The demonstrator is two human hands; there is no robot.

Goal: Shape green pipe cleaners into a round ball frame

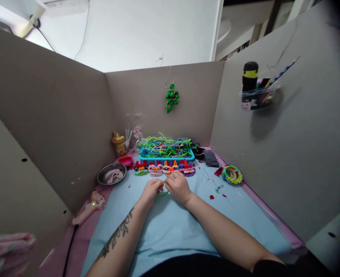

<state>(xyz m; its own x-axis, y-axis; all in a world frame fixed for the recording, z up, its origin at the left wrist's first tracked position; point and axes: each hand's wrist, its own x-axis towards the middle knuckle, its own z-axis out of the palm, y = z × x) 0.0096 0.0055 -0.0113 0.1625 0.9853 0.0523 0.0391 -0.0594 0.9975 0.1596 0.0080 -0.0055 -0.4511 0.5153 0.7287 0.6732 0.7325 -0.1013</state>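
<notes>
A thin green pipe cleaner (163, 194) curves in a loop below my fingers. My left hand (153, 189) pinches it from one side, fingers curled. From the other side my right hand (179, 187) closes on it, with the fingertips of both hands almost touching. Just beyond the hands stands a row of several small fuzzy animal heads (155, 168) in red, pink, orange and purple. Behind them a blue tray (166, 158) is heaped with tangled pipe cleaners (170, 146), mostly green, blue and purple.
A metal bowl (102, 176) and a pink glue gun (89, 211) lie at left. At right are a ring-shaped coloured bundle (232, 175) and small red scraps (211, 197) on the blue cloth (187, 231). Grey panels (158, 100) enclose the table; a green ornament (172, 98) hangs at the back.
</notes>
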